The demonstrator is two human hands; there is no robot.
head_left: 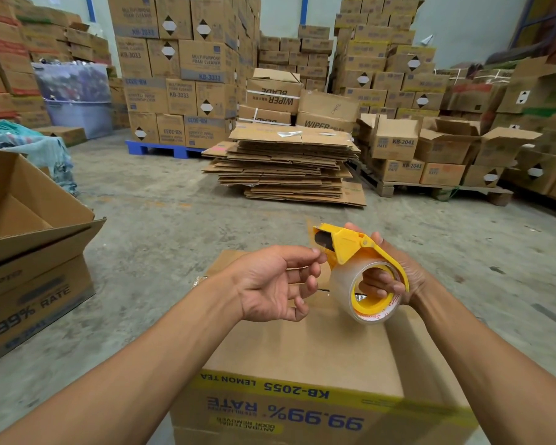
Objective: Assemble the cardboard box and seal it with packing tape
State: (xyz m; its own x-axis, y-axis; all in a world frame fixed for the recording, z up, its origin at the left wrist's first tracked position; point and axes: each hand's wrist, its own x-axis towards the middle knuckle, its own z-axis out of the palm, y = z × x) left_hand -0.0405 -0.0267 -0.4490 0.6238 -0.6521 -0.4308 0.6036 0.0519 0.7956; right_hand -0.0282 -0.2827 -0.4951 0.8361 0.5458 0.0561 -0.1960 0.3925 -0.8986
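Observation:
A brown cardboard box with its top flaps folded down stands on the floor right in front of me, its printing upside down on the near side. Above it my right hand grips a yellow tape dispenser loaded with a roll of clear packing tape, fingers through the roll's core. My left hand is beside the dispenser's front, thumb and forefinger pinched at the loose tape end near the cutter.
An open cardboard box sits at my left on another box. A pile of flattened cartons lies ahead on the concrete floor. Tall stacks of boxes on pallets line the back and right.

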